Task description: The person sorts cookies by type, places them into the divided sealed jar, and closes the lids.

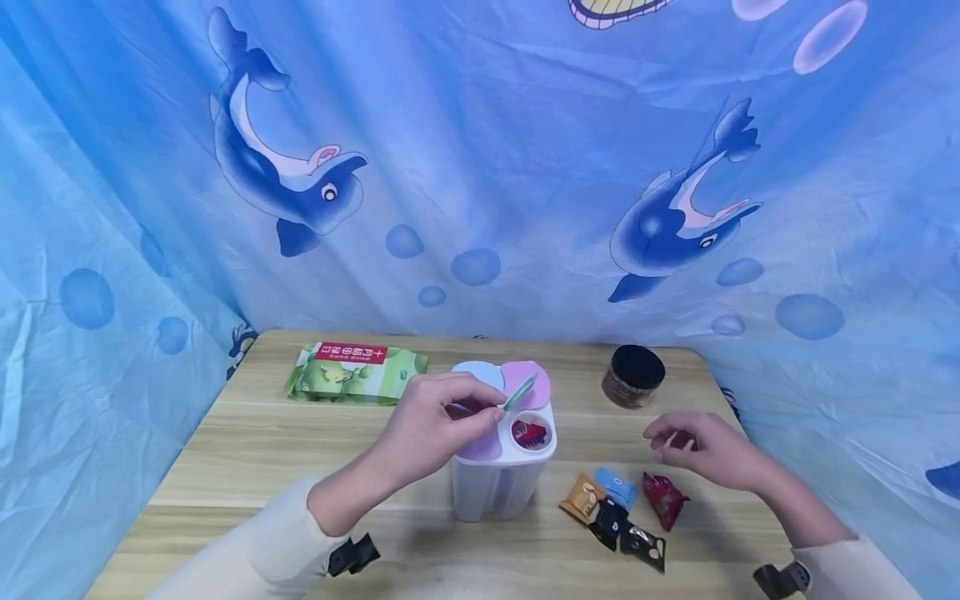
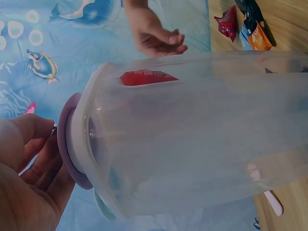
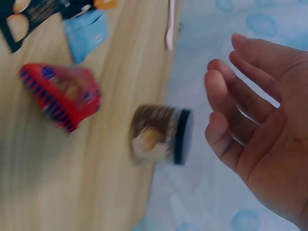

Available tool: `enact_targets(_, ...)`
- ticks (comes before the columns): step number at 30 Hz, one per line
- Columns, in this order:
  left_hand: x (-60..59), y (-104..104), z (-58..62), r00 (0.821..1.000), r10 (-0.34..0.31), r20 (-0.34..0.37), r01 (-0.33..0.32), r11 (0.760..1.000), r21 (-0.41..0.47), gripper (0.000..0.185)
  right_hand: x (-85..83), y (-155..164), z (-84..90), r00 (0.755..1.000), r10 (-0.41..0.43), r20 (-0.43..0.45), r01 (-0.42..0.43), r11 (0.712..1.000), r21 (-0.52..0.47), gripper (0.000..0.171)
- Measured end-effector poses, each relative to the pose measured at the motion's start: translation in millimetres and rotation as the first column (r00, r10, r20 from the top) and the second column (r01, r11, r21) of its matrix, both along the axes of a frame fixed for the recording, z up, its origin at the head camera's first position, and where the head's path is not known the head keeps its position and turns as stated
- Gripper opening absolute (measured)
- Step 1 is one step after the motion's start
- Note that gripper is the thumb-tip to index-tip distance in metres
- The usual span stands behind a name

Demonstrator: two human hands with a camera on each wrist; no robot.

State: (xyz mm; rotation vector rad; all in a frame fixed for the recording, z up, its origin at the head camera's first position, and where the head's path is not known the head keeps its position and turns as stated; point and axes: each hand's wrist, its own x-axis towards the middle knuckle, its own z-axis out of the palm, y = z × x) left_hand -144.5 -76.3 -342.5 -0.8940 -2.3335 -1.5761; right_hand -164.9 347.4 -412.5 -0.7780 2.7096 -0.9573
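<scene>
Between left hand [image 1: 431, 421] fingertips, pinched: small green flap lid [image 1: 519, 392], tilted up atop translucent white container [image 1: 501, 479] mid-table, pastel lilac and blue lids, red packet [image 1: 529, 432] showing through open hole. Right hand [image 1: 701, 450] relaxed, holding nothing, above snack packets [image 1: 618, 517].

Head view looks down across the table [image 1: 225, 450]. Left wrist view sits close against the container [image 2: 202, 134]. Right wrist view, blurred, shares the jar [image 3: 161, 134] with the head view.
</scene>
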Motion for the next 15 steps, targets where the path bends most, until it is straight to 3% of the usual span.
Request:
enact_targets(8, -0.3, 0, 1.0, 1.0, 0.005, 0.03, -0.005, 1.0, -0.005, 0.016, 6.0, 31, -36.4, 0.992, -0.065, 0.105, 0.062, 0.998, 0.03, 0.025)
enact_targets(15, -1.8, 1, 2.5, 0.998, -0.021, 0.061, 0.021, 1.0, -0.006, 0.021, 12.6, 47, -69.0, 0.982, -0.085, 0.168, 0.09, 0.996, -0.024, 0.036)
